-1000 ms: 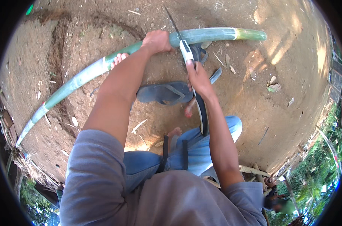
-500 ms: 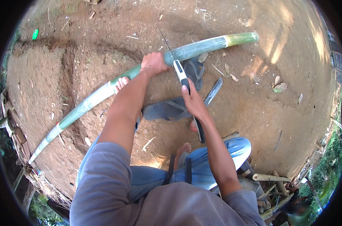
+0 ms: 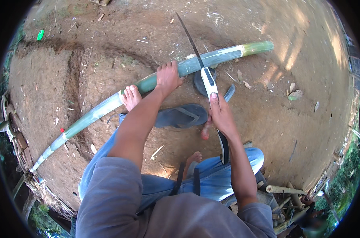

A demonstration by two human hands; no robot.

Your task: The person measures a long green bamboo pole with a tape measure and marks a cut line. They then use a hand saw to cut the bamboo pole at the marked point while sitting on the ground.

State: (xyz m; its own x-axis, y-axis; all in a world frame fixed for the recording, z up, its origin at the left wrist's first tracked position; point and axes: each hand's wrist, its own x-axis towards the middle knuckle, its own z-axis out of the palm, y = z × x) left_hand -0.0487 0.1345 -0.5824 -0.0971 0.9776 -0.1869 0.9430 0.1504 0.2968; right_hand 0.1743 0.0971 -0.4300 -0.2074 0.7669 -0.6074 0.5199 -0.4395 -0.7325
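Note:
A long green bamboo pole (image 3: pixel 96 110) lies slantwise on the ground, from the lower left to the upper right. My left hand (image 3: pixel 168 78) is closed over it near the middle, and a bare foot (image 3: pixel 131 97) rests on it just left of that hand. In my right hand (image 3: pixel 222 115) is the white and black handle of a hand saw (image 3: pixel 208 81), its lower end reaching back toward my forearm. The saw's thin dark blade crosses the pole a little right of my left hand, its tip pointing away from me. Whether the teeth have cut in I cannot tell.
Dark flip-flops (image 3: pixel 180 116) lie on the dirt beneath the pole and saw. Cut bamboo pieces (image 3: pixel 285 189) are heaped at the lower right. A small green object (image 3: pixel 40 35) lies at the far left, and dry leaves (image 3: pixel 295 95) at the right.
My right hand has drawn the saw back toward me and a little right, so more blade shows beyond the pole. My left hand appears slightly farther right, still on the pole.

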